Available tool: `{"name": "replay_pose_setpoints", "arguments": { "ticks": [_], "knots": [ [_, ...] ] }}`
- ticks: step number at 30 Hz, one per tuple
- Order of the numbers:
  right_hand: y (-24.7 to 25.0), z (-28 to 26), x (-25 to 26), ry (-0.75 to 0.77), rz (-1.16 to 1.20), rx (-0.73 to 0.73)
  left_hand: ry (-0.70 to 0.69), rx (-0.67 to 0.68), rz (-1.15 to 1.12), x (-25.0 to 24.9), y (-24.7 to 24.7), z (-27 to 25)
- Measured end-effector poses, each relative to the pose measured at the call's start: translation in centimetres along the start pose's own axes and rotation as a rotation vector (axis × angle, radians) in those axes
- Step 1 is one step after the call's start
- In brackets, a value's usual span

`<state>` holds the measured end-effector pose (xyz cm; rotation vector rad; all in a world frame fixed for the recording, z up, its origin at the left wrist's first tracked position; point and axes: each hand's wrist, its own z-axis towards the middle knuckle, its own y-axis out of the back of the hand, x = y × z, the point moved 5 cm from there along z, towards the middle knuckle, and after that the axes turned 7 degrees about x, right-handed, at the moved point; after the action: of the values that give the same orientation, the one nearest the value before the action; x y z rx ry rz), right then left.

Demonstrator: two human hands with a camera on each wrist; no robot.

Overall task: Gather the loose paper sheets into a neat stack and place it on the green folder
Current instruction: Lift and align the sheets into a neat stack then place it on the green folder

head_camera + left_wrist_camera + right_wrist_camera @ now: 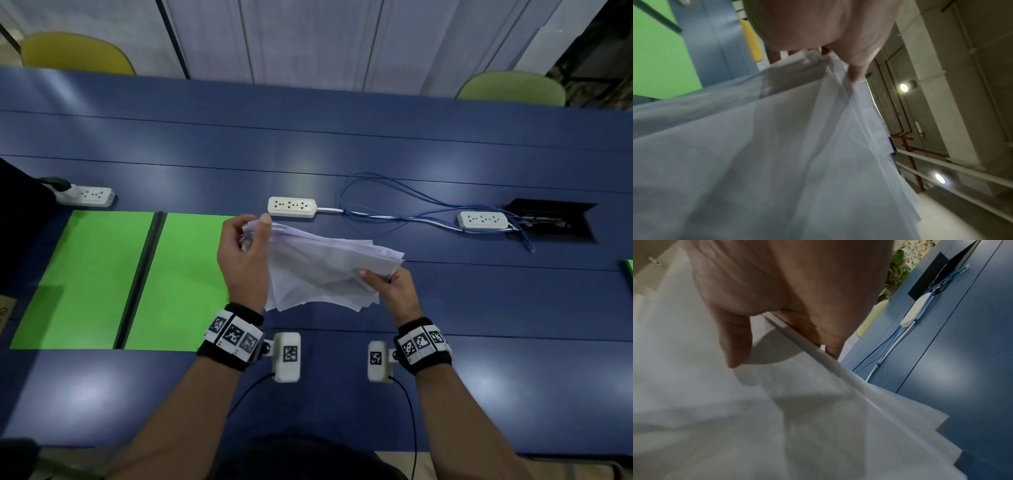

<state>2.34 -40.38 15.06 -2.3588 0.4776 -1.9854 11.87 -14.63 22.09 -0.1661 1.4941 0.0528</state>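
A loose, uneven bundle of white paper sheets (318,267) hangs in the air above the blue table, its edges fanned out and not aligned. My left hand (245,260) grips the bundle's far left corner, thumb on top. My right hand (388,286) pinches the right edge, thumb on top and fingers beneath. In the left wrist view the paper sheets (777,162) fill the picture under the left hand (838,48). The right wrist view shows the thumb pressed on the paper sheets (735,418) by the right hand (789,321). An open green folder (102,274) lies flat to the left of the sheets.
Three white power strips (292,206) lie along the table's middle, with blue cables (394,205) looping to a black cable hatch (555,219). Two chairs (75,53) stand at the far side. Another green item (628,270) shows at the right edge.
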Motion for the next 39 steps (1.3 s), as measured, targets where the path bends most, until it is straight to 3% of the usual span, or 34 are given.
{"name": "replay_pose_setpoints", "arguments": {
  "ticks": [3,5,9,18,22,24,26,28,30,32,35,39],
  "knots": [
    [0.4,0.0,-0.1,0.008,0.012,-0.032,0.024,0.246,-0.083,1.5,0.8,0.8],
    [0.6,0.1,-0.2,0.018,-0.001,-0.037,0.111,0.425,-0.077,2.9,0.8,1.1],
    [0.3,0.4,0.1,0.052,-0.103,-0.013,0.301,0.56,-0.039,4.9,-0.1,0.7],
    [-0.6,0.6,1.9,0.086,-0.113,-0.031,0.275,0.589,-0.082,3.9,-1.3,-0.1],
    [-0.7,0.6,2.1,0.055,-0.054,-0.042,0.251,0.487,-0.016,2.9,-0.2,0.4],
    [-0.6,0.5,2.0,0.04,-0.06,-0.049,0.116,0.493,0.132,1.3,-0.2,0.9],
    [-0.7,0.4,1.9,0.024,-0.048,-0.034,-0.104,0.507,0.387,-1.1,-1.3,1.3],
    [-0.9,0.3,2.0,0.027,-0.029,-0.022,-0.371,0.527,0.77,-3.5,-3.4,1.0],
    [-0.7,0.4,1.9,0.031,-0.023,-0.008,-0.529,0.572,1.163,-4.5,-5.9,0.1],
    [-0.7,0.5,1.9,0.026,-0.037,-0.018,-0.531,0.656,1.399,-4.7,-8.3,-0.7],
    [-0.9,0.5,1.9,0.022,-0.039,-0.039,-0.397,0.78,1.607,-4.1,-10.9,-1.8],
    [0.8,0.1,0.8,0.07,-0.111,-0.161,-0.378,0.742,1.547,-4.2,-10.5,-0.9]
  ]
}}
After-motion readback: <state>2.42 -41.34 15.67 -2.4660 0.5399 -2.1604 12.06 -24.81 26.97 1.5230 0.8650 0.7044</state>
